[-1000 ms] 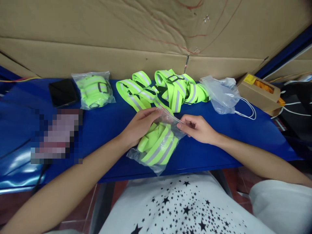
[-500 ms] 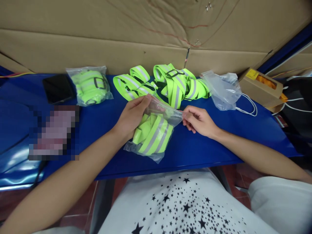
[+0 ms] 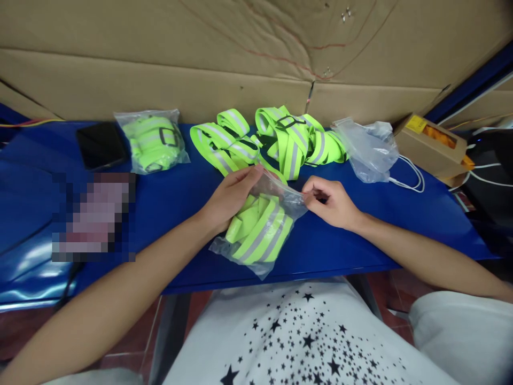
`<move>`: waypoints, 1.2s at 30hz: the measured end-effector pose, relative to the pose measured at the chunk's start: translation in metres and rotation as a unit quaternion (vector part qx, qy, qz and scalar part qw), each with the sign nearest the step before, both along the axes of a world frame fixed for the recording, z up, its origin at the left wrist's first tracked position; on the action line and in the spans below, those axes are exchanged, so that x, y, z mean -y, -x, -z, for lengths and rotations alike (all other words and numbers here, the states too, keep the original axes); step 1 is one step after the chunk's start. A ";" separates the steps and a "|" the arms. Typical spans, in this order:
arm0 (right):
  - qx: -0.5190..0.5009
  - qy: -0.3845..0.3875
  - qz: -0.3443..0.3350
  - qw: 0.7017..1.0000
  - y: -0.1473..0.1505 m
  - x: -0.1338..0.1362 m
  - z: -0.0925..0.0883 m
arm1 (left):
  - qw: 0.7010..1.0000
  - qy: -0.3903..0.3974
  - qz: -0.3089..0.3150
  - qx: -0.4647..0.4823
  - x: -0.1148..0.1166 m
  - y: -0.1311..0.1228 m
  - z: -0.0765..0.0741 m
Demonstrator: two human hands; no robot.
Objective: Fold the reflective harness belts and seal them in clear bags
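Observation:
A clear zip bag (image 3: 294, 202) hangs between my two hands over the near part of the blue table. Inside it lies a folded neon-yellow reflective strap (image 3: 260, 227) with grey stripes. My left hand (image 3: 232, 195) grips the bag's upper left corner, thumb on top near the zip edge. At the opposite end of that edge, my right hand (image 3: 331, 200) pinches the corner between thumb and curled fingers. Just beyond the bag lie loose reflective straps (image 3: 286, 136) with black buckles, in tangled loops.
On the left are a packed bag of straps (image 3: 154, 141), a black phone-like slab (image 3: 100, 145) and a pixelated object (image 3: 98, 214). Clear plastic bags (image 3: 371, 149), a white cord (image 3: 417, 174) and a cardboard box (image 3: 433, 147) stand on the right. A cardboard wall (image 3: 160, 88) closes the back.
My left hand and the bag have shifted slightly right and toward me. My right hand has stayed nearly in place, its fingers curled more tightly at the bag's corner.

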State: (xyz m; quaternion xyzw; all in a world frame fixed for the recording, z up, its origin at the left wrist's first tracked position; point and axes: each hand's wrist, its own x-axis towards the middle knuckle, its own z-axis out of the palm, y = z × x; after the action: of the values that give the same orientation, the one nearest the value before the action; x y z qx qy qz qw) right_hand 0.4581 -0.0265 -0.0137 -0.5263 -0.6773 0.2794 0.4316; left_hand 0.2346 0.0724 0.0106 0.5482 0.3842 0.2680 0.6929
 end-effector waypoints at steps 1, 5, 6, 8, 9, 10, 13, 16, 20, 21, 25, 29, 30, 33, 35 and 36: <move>0.005 -0.003 0.003 1.000 0.000 0.000 0.000 | 1.000 0.008 0.006 0.002 0.001 0.000 0.000; 0.013 0.005 0.020 1.000 0.000 -0.001 0.001 | 0.998 0.033 0.035 0.027 0.002 -0.001 -0.001; 0.016 0.008 0.025 1.000 0.000 -0.001 0.002 | 0.998 0.030 0.045 0.033 0.002 0.000 -0.001; 0.025 0.009 0.032 0.999 0.000 -0.001 0.001 | 0.997 0.021 0.067 0.038 0.002 0.000 -0.002; 0.031 0.007 0.033 0.999 0.000 -0.001 0.000 | 0.996 0.019 0.078 0.038 0.003 0.001 -0.002; 0.040 0.004 0.034 0.999 0.001 -0.001 -0.001 | 0.995 0.018 0.086 0.040 0.003 0.001 -0.002; 0.078 -0.013 0.035 0.996 0.002 0.001 -0.004 | 0.994 0.026 0.100 0.046 0.003 0.001 -0.004; 0.106 -0.023 0.030 0.994 0.002 0.002 -0.006 | 0.993 0.028 0.103 0.046 0.003 0.001 -0.004; 0.114 -0.023 0.015 0.993 0.002 0.002 -0.006 | 0.990 0.027 0.125 0.058 0.003 0.002 -0.003; 0.112 -0.022 0.012 0.993 0.002 0.002 -0.006 | 0.989 0.025 0.134 0.061 0.003 0.002 -0.002; 0.110 -0.020 -0.002 0.994 0.002 0.003 -0.007 | 0.985 0.021 0.157 0.063 0.004 0.002 0.001; 0.111 -0.025 -0.031 0.993 0.001 0.004 -0.009 | 0.987 0.007 0.153 0.043 0.004 0.002 0.001; 0.112 -0.024 -0.041 0.993 0.001 0.004 -0.009 | 0.988 -0.001 0.151 0.037 0.004 0.002 0.001; 0.117 -0.030 -0.082 0.989 0.000 0.003 -0.009 | 0.986 -0.011 0.166 0.030 0.006 0.002 0.001; 0.119 -0.039 -0.116 0.985 -0.001 0.003 -0.009 | 0.982 -0.005 0.185 0.030 0.008 0.003 0.000; 0.119 -0.045 -0.132 0.983 -0.002 0.002 -0.009 | 0.981 0.000 0.194 0.029 0.008 0.003 0.000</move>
State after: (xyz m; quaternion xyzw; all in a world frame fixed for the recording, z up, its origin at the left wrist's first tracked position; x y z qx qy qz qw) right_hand 0.4599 -0.0289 -0.0049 -0.4415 -0.7994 0.2382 0.3305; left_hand 0.2319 0.0639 0.0104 0.6041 0.2501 0.1440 0.7428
